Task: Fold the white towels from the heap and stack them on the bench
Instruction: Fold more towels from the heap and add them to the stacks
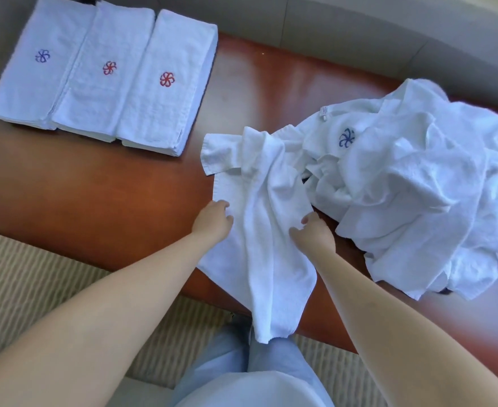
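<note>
A crumpled white towel (pixel 259 218) lies across the middle of the reddish-brown bench (pixel 95 186), its near end hanging over the front edge. My left hand (pixel 214 220) grips the towel's left edge with curled fingers. My right hand (pixel 313 230) pinches its right side. A heap of unfolded white towels (pixel 418 186) lies at the right, one showing a blue flower emblem. At the far left stand three stacks of folded towels (pixel 101 74), side by side, one with a blue emblem and two with red ones.
The bench's front edge runs from the left down to the right, with beige striped carpet (pixel 36 274) below it. My legs in light blue trousers (pixel 271 362) stand close to the edge. A grey cushioned backrest (pixel 330 22) runs behind the bench.
</note>
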Action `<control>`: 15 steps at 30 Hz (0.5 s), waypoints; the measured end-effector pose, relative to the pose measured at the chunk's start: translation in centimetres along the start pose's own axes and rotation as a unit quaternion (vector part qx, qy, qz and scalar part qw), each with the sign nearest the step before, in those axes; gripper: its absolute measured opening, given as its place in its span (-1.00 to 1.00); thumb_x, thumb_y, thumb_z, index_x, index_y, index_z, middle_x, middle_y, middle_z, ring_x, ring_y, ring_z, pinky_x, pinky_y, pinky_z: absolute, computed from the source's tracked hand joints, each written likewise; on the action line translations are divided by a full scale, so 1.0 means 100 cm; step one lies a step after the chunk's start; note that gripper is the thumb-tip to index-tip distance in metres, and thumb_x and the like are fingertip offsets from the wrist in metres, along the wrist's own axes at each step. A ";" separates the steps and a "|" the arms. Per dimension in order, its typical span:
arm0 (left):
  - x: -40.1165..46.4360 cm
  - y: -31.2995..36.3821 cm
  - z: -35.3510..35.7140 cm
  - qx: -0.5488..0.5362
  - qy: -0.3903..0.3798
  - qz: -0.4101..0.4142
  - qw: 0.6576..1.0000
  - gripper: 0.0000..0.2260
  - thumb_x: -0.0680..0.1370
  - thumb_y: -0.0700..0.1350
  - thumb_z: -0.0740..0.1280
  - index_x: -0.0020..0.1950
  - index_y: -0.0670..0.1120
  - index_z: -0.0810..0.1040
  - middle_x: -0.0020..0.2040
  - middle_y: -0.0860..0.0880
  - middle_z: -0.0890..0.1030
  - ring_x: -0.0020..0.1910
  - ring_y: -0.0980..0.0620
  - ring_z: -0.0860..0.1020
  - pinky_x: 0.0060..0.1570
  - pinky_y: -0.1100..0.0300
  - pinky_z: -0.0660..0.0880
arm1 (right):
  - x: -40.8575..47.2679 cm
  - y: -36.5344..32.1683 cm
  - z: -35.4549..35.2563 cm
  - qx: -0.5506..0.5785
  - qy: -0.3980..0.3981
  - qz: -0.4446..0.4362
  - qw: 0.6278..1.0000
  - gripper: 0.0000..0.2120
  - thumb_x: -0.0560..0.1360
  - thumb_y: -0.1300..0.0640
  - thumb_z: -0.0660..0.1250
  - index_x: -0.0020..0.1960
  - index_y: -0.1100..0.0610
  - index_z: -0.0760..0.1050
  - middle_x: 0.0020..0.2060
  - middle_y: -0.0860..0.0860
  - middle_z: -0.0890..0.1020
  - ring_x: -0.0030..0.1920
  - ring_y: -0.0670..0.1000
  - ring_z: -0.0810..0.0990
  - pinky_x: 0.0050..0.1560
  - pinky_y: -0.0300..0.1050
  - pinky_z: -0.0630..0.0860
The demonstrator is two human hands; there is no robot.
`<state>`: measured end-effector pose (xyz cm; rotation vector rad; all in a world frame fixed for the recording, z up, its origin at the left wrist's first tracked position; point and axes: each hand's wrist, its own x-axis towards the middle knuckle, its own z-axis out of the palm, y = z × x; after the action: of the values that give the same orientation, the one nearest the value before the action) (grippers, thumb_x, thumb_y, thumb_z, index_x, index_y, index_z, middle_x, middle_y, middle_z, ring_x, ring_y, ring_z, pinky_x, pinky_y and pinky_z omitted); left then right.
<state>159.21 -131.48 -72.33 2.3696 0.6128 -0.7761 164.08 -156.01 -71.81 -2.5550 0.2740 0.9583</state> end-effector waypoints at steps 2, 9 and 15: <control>0.021 0.010 0.000 0.020 0.035 0.015 0.999 -0.66 0.66 -0.14 0.23 0.44 -0.14 0.44 0.39 -0.17 0.46 0.34 -0.23 0.47 0.21 -0.02 0.46 | 0.009 -0.001 0.006 0.062 0.028 0.051 0.996 -0.49 0.57 0.00 0.31 0.40 0.23 0.28 0.28 0.15 0.48 0.16 0.20 0.55 -0.04 -0.04 0.46; 0.069 0.056 0.000 -0.090 0.106 0.022 0.990 -0.88 0.55 -0.06 0.31 -0.01 -0.08 0.56 0.03 -0.08 0.60 -0.01 -0.12 0.56 -0.06 0.03 0.53 | 0.031 0.027 0.024 0.272 0.056 0.206 0.938 -0.65 0.51 0.05 0.33 0.15 0.28 0.47 0.02 0.16 0.56 0.01 0.23 0.58 -0.02 0.05 0.55; 0.082 0.064 -0.004 -0.254 0.069 -0.067 0.962 -0.84 0.54 -0.07 0.35 -0.21 0.00 0.43 -0.23 0.01 0.49 -0.23 0.02 0.43 -0.21 0.15 0.35 | 0.023 0.024 0.021 0.356 0.039 0.143 0.922 -0.68 0.44 0.14 0.32 -0.32 0.06 0.18 -0.46 -0.04 0.26 -0.36 0.05 0.23 -0.31 -0.05 0.23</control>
<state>168.99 -133.94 -74.96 1.9287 0.9175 -0.4398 163.81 -157.38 -75.52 -1.9023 0.8659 0.6743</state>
